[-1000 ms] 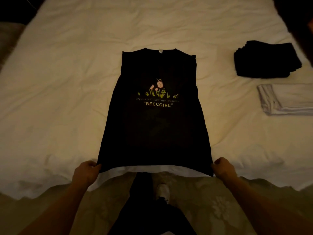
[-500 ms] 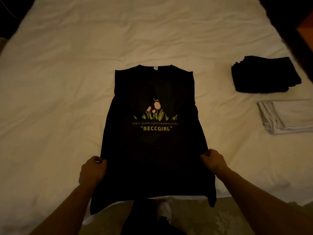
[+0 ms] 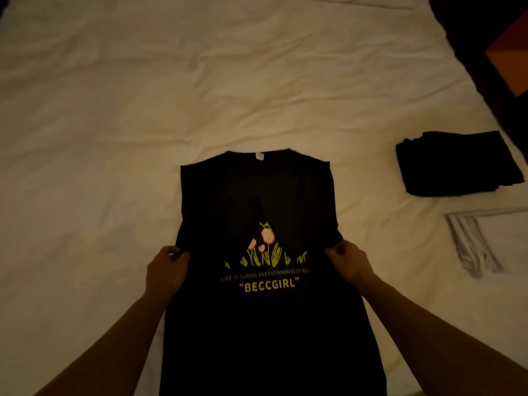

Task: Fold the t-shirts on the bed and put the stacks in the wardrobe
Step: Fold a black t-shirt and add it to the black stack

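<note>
A black t-shirt (image 3: 257,324) with a flower print and the word "BECCGIRL" lies lengthwise on the white bed (image 3: 143,110), collar away from me, sleeves folded in. My left hand (image 3: 165,270) pinches its left edge at mid-length. My right hand (image 3: 347,261) pinches the right edge at the same height. The cloth puckers into a raised crease above the print between my hands. The lower part of the shirt runs toward me between my forearms.
A stack of folded black t-shirts (image 3: 457,164) sits on the bed at the right. Just nearer lies a folded white garment (image 3: 491,238). Dark furniture (image 3: 503,47) borders the bed's right corner. Wide bare sheet extends left and beyond the shirt.
My hands left the shirt's hem and moved up its side edges to mid-length. The view has shifted forward over the bed, and a crease has risen above the print.
</note>
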The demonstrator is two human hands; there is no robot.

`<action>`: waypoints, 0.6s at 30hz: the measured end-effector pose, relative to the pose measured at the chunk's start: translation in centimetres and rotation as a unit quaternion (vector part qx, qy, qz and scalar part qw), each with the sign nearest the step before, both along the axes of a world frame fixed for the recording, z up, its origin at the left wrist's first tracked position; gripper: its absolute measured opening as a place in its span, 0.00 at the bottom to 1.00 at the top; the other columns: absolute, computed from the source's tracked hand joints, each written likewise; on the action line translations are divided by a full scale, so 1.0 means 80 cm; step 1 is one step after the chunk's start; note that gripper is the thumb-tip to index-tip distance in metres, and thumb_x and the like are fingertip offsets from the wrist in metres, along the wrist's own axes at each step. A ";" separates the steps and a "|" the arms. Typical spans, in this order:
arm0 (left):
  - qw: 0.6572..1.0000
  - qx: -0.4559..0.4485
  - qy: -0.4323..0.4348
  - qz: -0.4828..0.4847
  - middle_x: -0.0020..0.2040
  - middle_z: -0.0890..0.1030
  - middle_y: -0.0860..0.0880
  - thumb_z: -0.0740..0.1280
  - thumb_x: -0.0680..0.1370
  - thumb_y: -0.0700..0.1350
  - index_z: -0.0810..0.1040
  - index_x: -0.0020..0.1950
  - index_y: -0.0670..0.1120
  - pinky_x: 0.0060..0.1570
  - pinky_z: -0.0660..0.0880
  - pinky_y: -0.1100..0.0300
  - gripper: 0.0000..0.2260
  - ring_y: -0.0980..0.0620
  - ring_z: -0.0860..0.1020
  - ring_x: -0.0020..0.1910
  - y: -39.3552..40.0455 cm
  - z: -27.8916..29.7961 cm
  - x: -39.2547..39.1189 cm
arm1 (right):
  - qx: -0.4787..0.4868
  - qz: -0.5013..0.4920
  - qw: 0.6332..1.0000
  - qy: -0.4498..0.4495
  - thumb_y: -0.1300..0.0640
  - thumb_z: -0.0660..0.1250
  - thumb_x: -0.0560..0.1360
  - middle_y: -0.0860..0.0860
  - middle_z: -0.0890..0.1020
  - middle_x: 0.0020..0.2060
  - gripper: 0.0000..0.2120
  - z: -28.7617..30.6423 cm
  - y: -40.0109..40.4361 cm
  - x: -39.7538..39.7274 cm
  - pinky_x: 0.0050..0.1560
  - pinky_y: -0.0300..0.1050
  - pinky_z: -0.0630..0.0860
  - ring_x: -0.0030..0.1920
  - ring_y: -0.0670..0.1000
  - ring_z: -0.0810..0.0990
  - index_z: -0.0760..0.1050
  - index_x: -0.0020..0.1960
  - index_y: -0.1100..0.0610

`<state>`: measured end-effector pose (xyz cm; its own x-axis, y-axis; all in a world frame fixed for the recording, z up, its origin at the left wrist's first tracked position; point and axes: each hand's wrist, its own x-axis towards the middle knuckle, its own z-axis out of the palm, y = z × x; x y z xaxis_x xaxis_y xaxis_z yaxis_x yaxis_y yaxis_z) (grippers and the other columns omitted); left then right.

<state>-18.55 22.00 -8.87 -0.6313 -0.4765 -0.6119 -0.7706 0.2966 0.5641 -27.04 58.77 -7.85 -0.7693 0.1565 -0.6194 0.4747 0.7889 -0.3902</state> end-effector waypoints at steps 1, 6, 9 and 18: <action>1.000 0.006 0.004 -0.003 0.57 0.79 0.45 0.64 0.81 0.50 0.74 0.65 0.45 0.54 0.74 0.51 0.15 0.43 0.78 0.50 -0.004 -0.001 -0.016 | -0.003 -0.002 1.000 0.004 0.49 0.64 0.79 0.54 0.81 0.48 0.11 0.000 -0.003 -0.017 0.52 0.52 0.78 0.48 0.56 0.80 0.74 0.53 0.57; 0.999 0.045 0.006 -0.002 0.60 0.79 0.44 0.64 0.82 0.50 0.73 0.65 0.45 0.54 0.71 0.52 0.15 0.45 0.76 0.51 -0.028 0.000 -0.077 | 0.010 -0.010 1.000 0.010 0.50 0.67 0.77 0.58 0.79 0.56 0.21 -0.006 -0.012 -0.097 0.53 0.54 0.78 0.53 0.59 0.80 0.69 0.65 0.60; 1.000 0.015 -0.004 0.012 0.63 0.77 0.42 0.65 0.81 0.51 0.69 0.71 0.43 0.55 0.71 0.51 0.21 0.41 0.77 0.57 -0.043 -0.011 -0.112 | 0.031 -0.019 0.999 -0.018 0.47 0.70 0.76 0.61 0.74 0.62 0.31 -0.022 -0.010 -0.126 0.56 0.56 0.77 0.58 0.62 0.77 0.64 0.70 0.62; 0.994 -0.008 0.029 0.107 0.64 0.78 0.42 0.70 0.77 0.56 0.72 0.69 0.43 0.61 0.75 0.46 0.26 0.40 0.78 0.59 -0.038 -0.043 -0.231 | -0.045 -0.131 0.990 0.036 0.45 0.71 0.75 0.60 0.75 0.62 0.32 -0.054 -0.012 -0.235 0.57 0.56 0.76 0.60 0.60 0.77 0.64 0.69 0.63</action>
